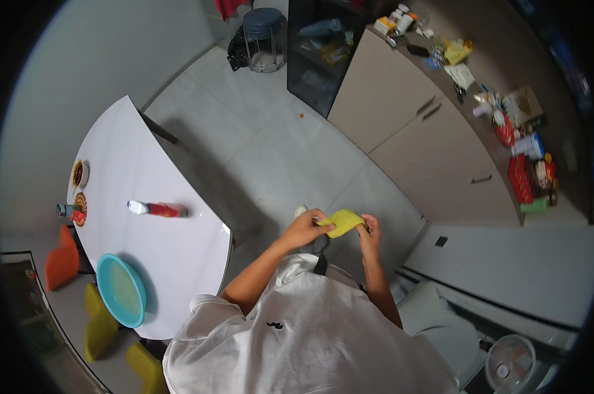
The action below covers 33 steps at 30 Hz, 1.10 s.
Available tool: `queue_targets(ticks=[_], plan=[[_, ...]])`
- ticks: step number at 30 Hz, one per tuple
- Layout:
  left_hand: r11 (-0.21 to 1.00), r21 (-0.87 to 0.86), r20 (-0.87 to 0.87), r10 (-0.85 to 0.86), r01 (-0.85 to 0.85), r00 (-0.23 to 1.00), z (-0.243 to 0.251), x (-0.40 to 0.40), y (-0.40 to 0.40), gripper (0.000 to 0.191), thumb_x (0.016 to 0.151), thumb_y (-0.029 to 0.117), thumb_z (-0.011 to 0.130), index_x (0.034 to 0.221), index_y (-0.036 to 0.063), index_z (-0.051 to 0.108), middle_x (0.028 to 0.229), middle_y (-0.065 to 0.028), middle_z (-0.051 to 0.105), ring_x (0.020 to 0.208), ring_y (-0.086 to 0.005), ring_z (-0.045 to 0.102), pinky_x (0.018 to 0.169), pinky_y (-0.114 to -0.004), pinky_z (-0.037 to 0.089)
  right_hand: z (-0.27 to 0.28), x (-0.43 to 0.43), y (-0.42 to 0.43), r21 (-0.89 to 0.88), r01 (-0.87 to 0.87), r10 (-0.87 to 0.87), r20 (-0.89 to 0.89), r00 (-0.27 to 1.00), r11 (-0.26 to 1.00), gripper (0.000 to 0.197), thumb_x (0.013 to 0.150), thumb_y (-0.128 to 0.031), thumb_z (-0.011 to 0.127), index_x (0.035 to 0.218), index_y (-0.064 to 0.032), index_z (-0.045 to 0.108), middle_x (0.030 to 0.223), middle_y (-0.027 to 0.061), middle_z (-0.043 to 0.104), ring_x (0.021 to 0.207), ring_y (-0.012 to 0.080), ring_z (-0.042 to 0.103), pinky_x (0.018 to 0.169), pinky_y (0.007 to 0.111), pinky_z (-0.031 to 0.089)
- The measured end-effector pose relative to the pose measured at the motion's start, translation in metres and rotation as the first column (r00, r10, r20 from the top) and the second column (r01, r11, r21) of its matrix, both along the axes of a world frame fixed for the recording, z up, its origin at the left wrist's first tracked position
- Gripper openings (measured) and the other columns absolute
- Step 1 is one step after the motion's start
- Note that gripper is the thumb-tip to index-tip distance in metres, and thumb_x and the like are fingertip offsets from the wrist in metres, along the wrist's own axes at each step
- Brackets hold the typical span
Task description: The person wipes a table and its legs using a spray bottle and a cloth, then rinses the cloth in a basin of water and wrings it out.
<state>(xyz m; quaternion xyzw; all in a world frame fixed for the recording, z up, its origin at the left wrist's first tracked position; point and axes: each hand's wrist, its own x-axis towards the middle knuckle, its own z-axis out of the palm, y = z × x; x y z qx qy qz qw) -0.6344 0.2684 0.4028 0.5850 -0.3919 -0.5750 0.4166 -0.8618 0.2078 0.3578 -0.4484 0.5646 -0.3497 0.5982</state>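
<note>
Between my two hands, in front of my body and above the floor, a yellow cloth (343, 222) is stretched. My left hand (303, 230) grips its left end between thumb and fingers. At its right end my right hand (371, 234) pinches the other edge. To the left, on the white table (149, 147), stands a red spray bottle (164, 210) with a white top. A turquoise basin (138, 290) with cloudy liquid in it rests at the near left edge of the same table.
A bowl (83, 175) and a flask (66, 211) sit at the table's far edge. Orange (63, 263) and yellow chairs (100, 325) stand beyond it. A cabinet (425, 147) with a cluttered top is ahead right. A stool (263, 24) stands far ahead, a fan (511, 367) at lower right.
</note>
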Motion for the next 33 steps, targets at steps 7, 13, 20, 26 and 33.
queue_targets(ticks=[7, 13, 20, 26, 33], plan=[[0.985, -0.168, -0.147, -0.061, 0.036, 0.987, 0.039, -0.019, -0.122, 0.028, 0.090, 0.009, 0.067, 0.111, 0.0048, 0.049, 0.081, -0.0046, 0.054, 0.071, -0.0114, 0.052, 0.063, -0.030, 0.043, 0.037, 0.051, -0.135, 0.404, 0.043, -0.133, 0.196, 0.972, 0.914, 0.067, 0.101, -0.055, 0.045, 0.140, -0.0005, 0.048, 0.126, 0.0122, 0.061, 0.116, 0.0251, 0.060, 0.100, 0.036, 0.047], [0.979, -0.193, 0.012, -0.060, 0.061, 0.998, 0.037, 0.030, -0.142, 0.032, 0.087, 0.006, 0.064, 0.115, 0.0058, 0.047, 0.086, -0.0086, 0.056, 0.075, -0.0172, 0.053, 0.068, -0.034, 0.044, 0.032, 0.108, -0.202, 0.527, -0.231, -0.113, 0.540, 0.834, 0.818, 0.046, 0.104, -0.036, 0.044, 0.134, -0.0017, 0.054, 0.126, 0.0105, 0.064, 0.115, 0.0244, 0.062, 0.101, 0.039, 0.048], [0.839, 0.192, 0.140, 0.490, -0.510, 0.860, -0.010, 0.060, -0.132, 0.045, 0.090, 0.017, 0.067, 0.131, 0.0069, 0.048, 0.122, -0.0197, 0.063, 0.114, -0.0305, 0.063, 0.095, -0.039, 0.051, 0.012, 0.186, -0.280, 0.401, -0.412, 0.180, 0.502, 0.846, 0.818, 0.041, 0.096, -0.014, 0.049, 0.135, -0.0010, 0.053, 0.126, 0.0112, 0.064, 0.117, 0.0228, 0.060, 0.102, 0.038, 0.046], [0.461, 0.037, -0.220, 0.869, -0.886, 0.443, 0.037, 0.076, -0.204, 0.059, 0.096, 0.023, 0.070, 0.145, 0.0082, 0.041, 0.140, -0.0146, 0.053, 0.130, -0.0235, 0.051, 0.111, -0.038, 0.040, 0.067, 0.264, -0.314, -0.249, -0.797, 0.828, 0.288, 0.481, 0.550, 0.043, 0.095, -0.002, 0.060, 0.136, 0.0018, 0.049, 0.110, 0.0086, 0.073, 0.097, 0.0098, 0.064, 0.087, 0.023, 0.047], [0.215, 0.168, -0.462, 0.879, -0.962, 0.116, 0.052, 0.062, -0.244, 0.053, 0.099, 0.023, 0.064, 0.143, 0.0050, 0.040, 0.128, -0.0076, 0.061, 0.116, -0.0176, 0.061, 0.099, -0.033, 0.051, 0.118, 0.289, -0.333, -0.266, -0.964, 0.989, -0.139, 0.043, 0.005, 0.040, 0.085, -0.002, 0.068, 0.122, -0.0060, 0.055, 0.095, 0.0128, 0.072, 0.091, 0.0260, 0.071, 0.081, 0.035, 0.054]])
